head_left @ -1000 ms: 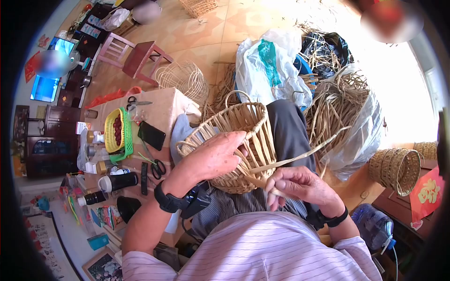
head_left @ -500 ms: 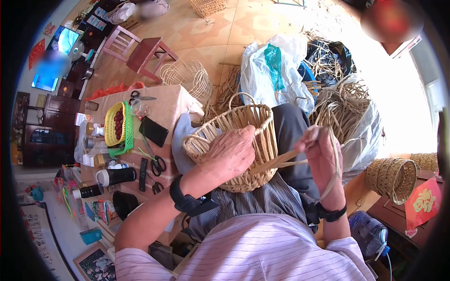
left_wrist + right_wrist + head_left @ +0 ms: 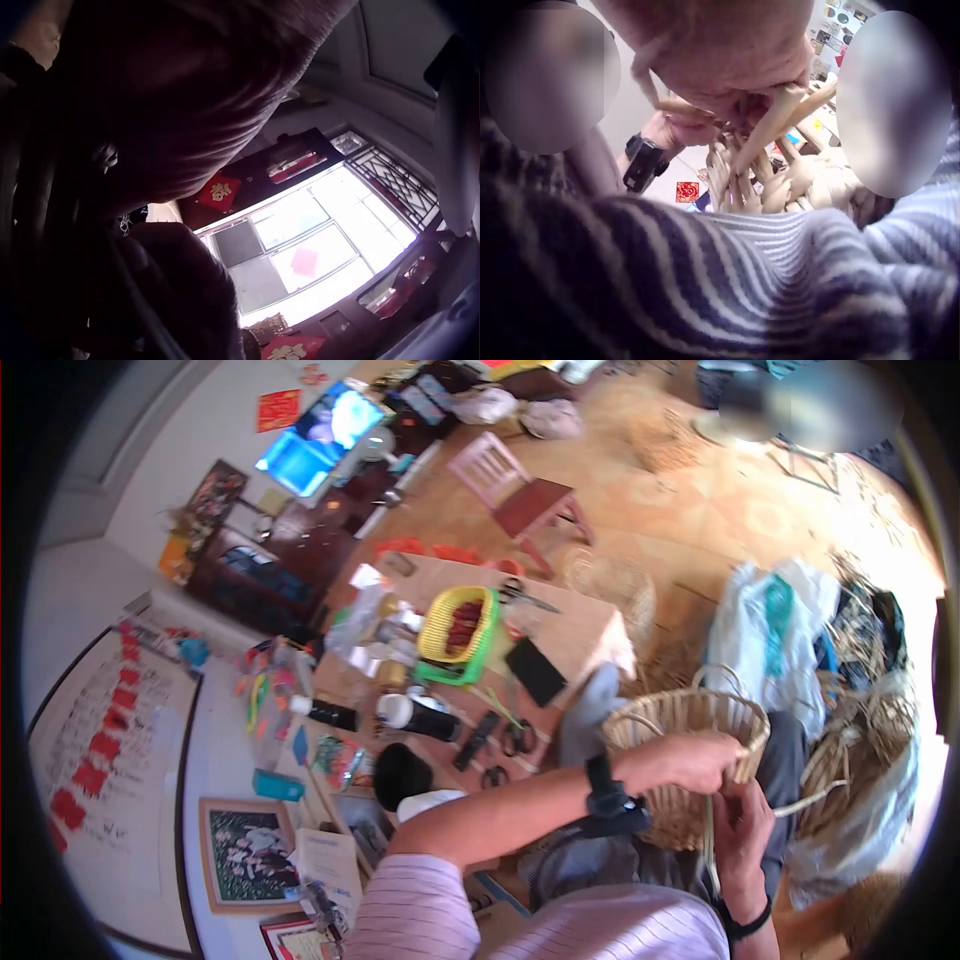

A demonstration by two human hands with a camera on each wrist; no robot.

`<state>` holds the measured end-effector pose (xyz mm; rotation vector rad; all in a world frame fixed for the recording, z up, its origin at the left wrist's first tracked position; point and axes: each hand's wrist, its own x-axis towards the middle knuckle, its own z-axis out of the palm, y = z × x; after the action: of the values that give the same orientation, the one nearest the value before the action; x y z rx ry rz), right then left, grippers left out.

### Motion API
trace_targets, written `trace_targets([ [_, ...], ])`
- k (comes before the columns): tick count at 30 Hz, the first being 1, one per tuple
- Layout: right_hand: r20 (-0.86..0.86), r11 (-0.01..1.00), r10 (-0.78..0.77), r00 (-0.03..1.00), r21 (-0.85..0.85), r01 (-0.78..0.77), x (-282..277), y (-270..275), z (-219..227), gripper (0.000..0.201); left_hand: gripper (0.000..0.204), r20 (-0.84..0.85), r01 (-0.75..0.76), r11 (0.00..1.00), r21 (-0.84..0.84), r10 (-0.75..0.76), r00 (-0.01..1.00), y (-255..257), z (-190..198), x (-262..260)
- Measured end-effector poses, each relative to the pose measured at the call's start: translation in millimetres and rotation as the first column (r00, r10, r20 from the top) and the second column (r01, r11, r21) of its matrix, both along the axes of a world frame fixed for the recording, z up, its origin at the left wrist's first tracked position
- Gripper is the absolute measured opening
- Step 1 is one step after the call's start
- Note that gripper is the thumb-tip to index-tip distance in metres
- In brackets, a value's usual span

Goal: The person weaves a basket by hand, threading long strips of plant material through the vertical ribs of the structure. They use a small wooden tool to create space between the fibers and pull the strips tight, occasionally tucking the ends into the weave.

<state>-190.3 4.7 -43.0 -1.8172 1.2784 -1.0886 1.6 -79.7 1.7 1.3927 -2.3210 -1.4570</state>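
A woven basket with looped handles sits on the person's lap. Reaching across its opening, the left hand grips the far-right side near the rim. Just below, the right hand is close against the outside of the wall, its fingers bent around a flat plant-fibre strip. One loose strand sticks out to the right, and another hangs down beside the right wrist. In the left wrist view the left hand is dark and hides most of the weave.
A table at the left holds a yellow basket of dark red fruit, a phone, scissors and bottles. Plastic bags and bundles of dried strips stand at the right. A chair is beyond the table.
The head view has swung left, so the scene shifts right. The right hand, which had drawn the strip out to the right, is back against the basket wall beneath the left hand.
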Motion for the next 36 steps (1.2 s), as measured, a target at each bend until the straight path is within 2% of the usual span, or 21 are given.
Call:
trace_targets([
  [1, -0.063, 0.998, 0.019, 0.998, -0.065, -0.023, -2.7, -2.4, -7.1, 0.026, 0.027, 0.129, 0.104, 0.994, 0.029, -0.106, 0.986, -7.6, 6.7, -2.0],
  [3, -0.07, 0.996, 0.031, 0.997, -0.083, -0.036, -2.7, -0.9, -11.1, 0.026, 0.029, 0.238, 0.206, 0.973, 0.101, -0.225, 0.945, -12.8, 13.7, -2.9],
  [6, -0.04, 0.999, 0.032, 0.999, 0.003, -0.032, -3.2, 2.1, -7.5, 0.025, 0.032, 0.201, 0.232, 0.969, 0.084, -0.244, 0.949, -11.3, 23.0, 1.3],
  [9, -0.076, 0.999, 0.033, 0.997, -0.018, -0.034, -3.9, 2.2, -16.0, 0.024, 0.03, 0.008, -0.002, 0.985, -0.17, 0.004, 1.0, 6.3, 6.6, 6.7],
  [13, -0.165, 0.988, 0.066, 0.984, -0.128, -0.088, -1.9, 7.8, -2.4, 0.031, 0.023, 0.031, -0.039, 0.989, -0.142, 0.043, 0.999, 8.1, 4.4, 2.8],
  [19, -0.184, 0.987, 0.133, 0.974, -0.069, -0.148, -9.5, 10.8, 14.2, 0.037, 0.02, 0.163, -0.143, 0.973, -0.179, 0.173, 0.971, 18.0, 6.4, -11.3],
  [22, -0.157, 0.99, 0.111, 0.981, -0.072, -0.123, -12.4, 13.5, 18.2, 0.037, 0.021, 0.2, -0.179, 0.967, -0.183, 0.215, 0.956, 23.9, 15.2, -12.8],
  [25, -0.079, 0.988, 0.081, 0.994, -0.123, -0.091, -4.8, 12.9, 12.8, 0.031, 0.024, 0.122, -0.198, 0.935, -0.293, 0.241, 0.963, 36.5, 20.5, -12.6],
  [26, -0.091, 0.985, 0.099, 0.991, -0.132, -0.11, -2.7, 10.7, 11.3, 0.027, 0.025, 0.05, -0.221, 0.917, -0.332, 0.252, 0.967, 42.0, 21.5, -8.4],
  [27, -0.121, 0.985, 0.096, 0.988, -0.132, -0.112, -3.9, 8.0, 11.0, 0.023, 0.027, -0.04, -0.237, 0.904, -0.357, 0.238, 0.97, 46.4, 20.9, -6.2],
  [28, -0.109, 0.98, 0.126, 0.986, -0.142, -0.141, -2.1, 4.6, 11.0, 0.02, 0.025, -0.102, -0.22, 0.916, -0.335, 0.197, 0.975, 43.3, 3.7, -3.5],
  [29, -0.112, 0.978, 0.147, 0.983, -0.135, -0.161, -2.2, 2.5, 10.8, 0.017, 0.025, -0.062, -0.152, 0.914, -0.376, 0.139, 0.988, 38.8, 14.7, 0.3],
  [30, -0.16, 0.973, 0.164, 0.973, -0.137, -0.187, -4.7, 3.6, 11.8, 0.017, 0.024, -0.028, -0.115, 0.971, -0.21, 0.111, 0.993, 29.8, 11.2, 5.3],
  [31, -0.201, 0.964, 0.189, 0.961, -0.146, -0.22, -7.1, 1.2, 16.5, 0.017, 0.022, -0.094, -0.108, 0.973, -0.205, 0.09, 0.991, 24.5, 17.2, 7.7],
  [32, -0.193, 0.963, 0.2, 0.961, -0.143, -0.229, -8.1, -1.1, 30.1, 0.013, 0.022, -0.074, -0.041, 0.991, -0.126, 0.031, 0.997, 16.0, 19.7, 13.0],
  [33, -0.174, 0.958, 0.224, 0.959, -0.144, -0.25, -12.6, -1.6, 37.8, 0.009, 0.022, -0.003, 0.061, 0.997, 0.038, -0.061, 0.998, 3.2, 30.0, 15.9],
  [34, -0.084, 0.972, 0.23, 0.969, -0.019, -0.233, -24.1, -1.3, 37.1, 0.009, 0.022, 0.034, 0.099, 0.993, 0.069, -0.101, 0.994, -4.1, 24.2, 18.6],
  [36, 0.118, 0.951, 0.201, 0.972, 0.213, -0.223, -33.8, 3.8, 38.8, 0.01, 0.025, 0.013, 0.044, 0.97, 0.24, -0.049, 0.999, -9.5, 31.8, 19.8],
])
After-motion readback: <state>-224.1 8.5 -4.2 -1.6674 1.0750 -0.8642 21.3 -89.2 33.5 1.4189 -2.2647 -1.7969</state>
